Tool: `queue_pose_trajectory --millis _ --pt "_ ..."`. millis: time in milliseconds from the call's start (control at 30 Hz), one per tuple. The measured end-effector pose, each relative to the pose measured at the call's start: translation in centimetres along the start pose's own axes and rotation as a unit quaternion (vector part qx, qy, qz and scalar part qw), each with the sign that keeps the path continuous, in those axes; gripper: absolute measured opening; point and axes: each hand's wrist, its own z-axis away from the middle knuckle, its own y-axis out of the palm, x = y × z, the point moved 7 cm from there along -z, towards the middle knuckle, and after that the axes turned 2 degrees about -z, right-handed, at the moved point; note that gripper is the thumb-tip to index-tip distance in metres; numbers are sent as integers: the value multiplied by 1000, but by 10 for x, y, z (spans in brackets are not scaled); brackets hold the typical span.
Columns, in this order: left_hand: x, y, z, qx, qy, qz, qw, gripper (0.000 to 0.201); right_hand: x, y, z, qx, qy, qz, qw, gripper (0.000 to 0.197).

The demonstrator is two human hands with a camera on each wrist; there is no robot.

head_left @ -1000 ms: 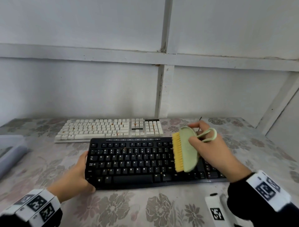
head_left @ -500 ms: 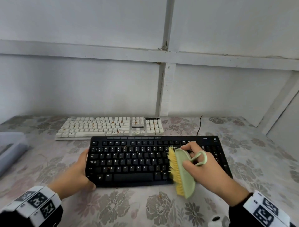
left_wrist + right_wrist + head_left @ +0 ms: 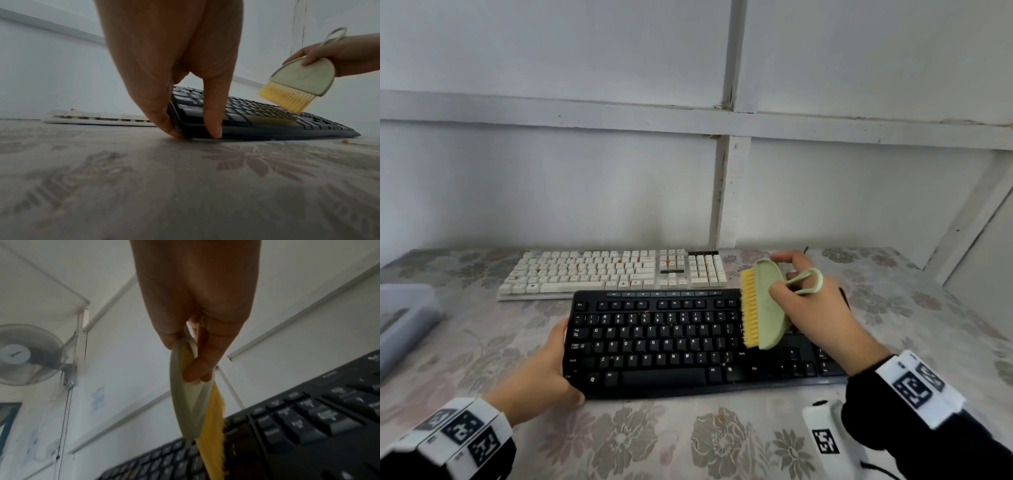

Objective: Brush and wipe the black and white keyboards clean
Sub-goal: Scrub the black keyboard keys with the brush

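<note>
The black keyboard lies flat on the flowered cloth, its left end pinched by the left hand's fingers, with orange crumbs among its keys. The pale green brush with yellow bristles, gripped by the right hand's fingers, seems to graze the keys. The white keyboard, crumb-speckled, lies beyond both sets of fingers.

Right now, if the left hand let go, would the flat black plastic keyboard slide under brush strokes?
Probably yes. The flat black plastic keyboard looks thin and light, lying on a smooth floral tablecloth. The left hand grips its end, suggesting it needs bracing. The green brush's yellow bristles look soft, so pushes are likely gentle.
</note>
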Motion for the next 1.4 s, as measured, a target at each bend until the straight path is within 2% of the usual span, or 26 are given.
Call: queue_pose_trajectory --millis 233,433,500,600,733,867,1067,1267,1333,1400 --pt "-3 0 -1 -4 6 -5 1000 110 -24 25 32 92 4 67 994 26" --pt "-1 -1 0 -8 10 3 1000 110 -22 24 51 145 37 26 988 25" --pt "0 0 -1 -5 7 0 1000 111 -12 15 43 125 33 13 991 24" --pt "0 -1 -1 -4 4 -2 1000 113 2 1 23 49 5 -10 999 27" --pt "-3 0 1 -3 2 3 1000 111 11 4 1 -9 -29 -17 999 26" --pt "-5 0 2 -8 7 -4 1000 108 2 21 -2 5 -18 1 1000 27" --pt "-1 -2 -1 -8 4 -5 1000 109 -13 36 24 73 -9 40 996 22" --pt "-1 -1 -1 -11 14 -1 1000 111 -25 41 46 131 33 9 991 25" --pt "-1 -1 -1 -11 12 -1 1000 111 -20 37 47 132 39 -7 990 24" --pt "-3 -1 -1 -8 12 -5 1000 111 -14 25 39 94 41 -38 994 24"
